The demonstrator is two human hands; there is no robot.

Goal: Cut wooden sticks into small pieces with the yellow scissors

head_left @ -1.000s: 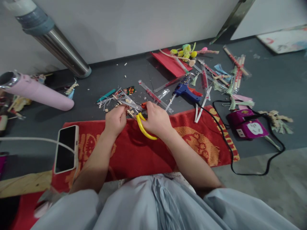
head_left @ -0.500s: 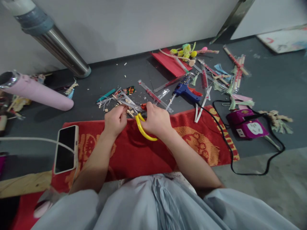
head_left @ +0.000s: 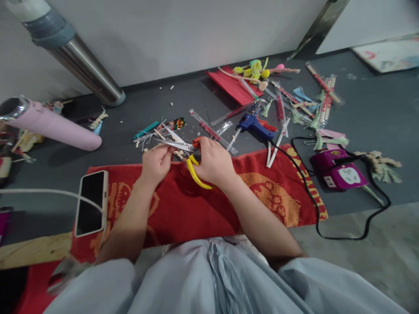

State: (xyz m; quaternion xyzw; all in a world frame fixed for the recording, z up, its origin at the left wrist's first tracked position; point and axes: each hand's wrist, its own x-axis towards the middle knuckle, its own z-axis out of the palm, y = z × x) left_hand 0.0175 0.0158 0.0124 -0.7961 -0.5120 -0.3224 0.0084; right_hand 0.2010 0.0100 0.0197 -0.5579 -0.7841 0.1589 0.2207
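Observation:
My right hand (head_left: 214, 161) is closed on a pair of scissors (head_left: 181, 144), with yellow and orange showing on the handles. Their metal blades stand apart and point left, over my left fingertips. My left hand (head_left: 156, 165) is closed in a pinch just under the blades; whatever lies between its fingers is too small or hidden to name. Small pale cut pieces (head_left: 179, 155) lie between the hands. Beyond the blades are thin whitish strips (head_left: 147, 140), a teal pen-like tool (head_left: 145, 130) and a dark floral-patterned item (head_left: 176, 123).
A red towel (head_left: 196, 213) lies under my forearms, with a phone (head_left: 91, 203) at its left. Farther left stand a pink bottle (head_left: 62, 128) and a steel flask (head_left: 87, 65). A blue glue gun (head_left: 253, 125), wrapped sticks (head_left: 209, 131) and a purple power socket (head_left: 338, 170) with black cable lie right.
The scissor blades have spread apart, and the gap between their handles is wider. My left hand stays pinched close to them, turned slightly. The view has shifted slightly.

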